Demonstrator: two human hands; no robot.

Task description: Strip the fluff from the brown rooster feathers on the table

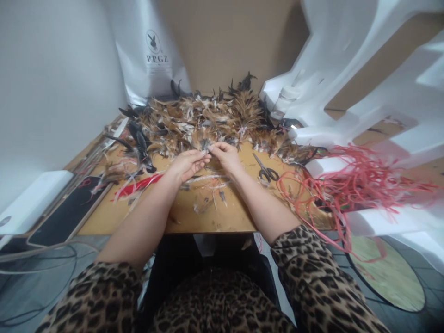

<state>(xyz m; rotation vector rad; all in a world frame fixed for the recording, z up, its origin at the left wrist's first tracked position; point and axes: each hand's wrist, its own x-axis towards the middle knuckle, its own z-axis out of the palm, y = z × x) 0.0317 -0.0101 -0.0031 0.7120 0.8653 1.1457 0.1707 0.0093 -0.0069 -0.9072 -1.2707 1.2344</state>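
Head view, feather tuft point(204, 141), pinched between left hand point(191, 162) and right hand point(225, 155)

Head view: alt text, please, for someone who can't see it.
The left hand and right hand pinch a small feather bunch over a table, before a heap of brown feathers. Scissors and reddish strips lie to the right.

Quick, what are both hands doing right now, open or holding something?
Left hand: closed at the fingertips, pinching the base of a small feather bunch.
Right hand: closed at the fingertips, pinching the same bunch.
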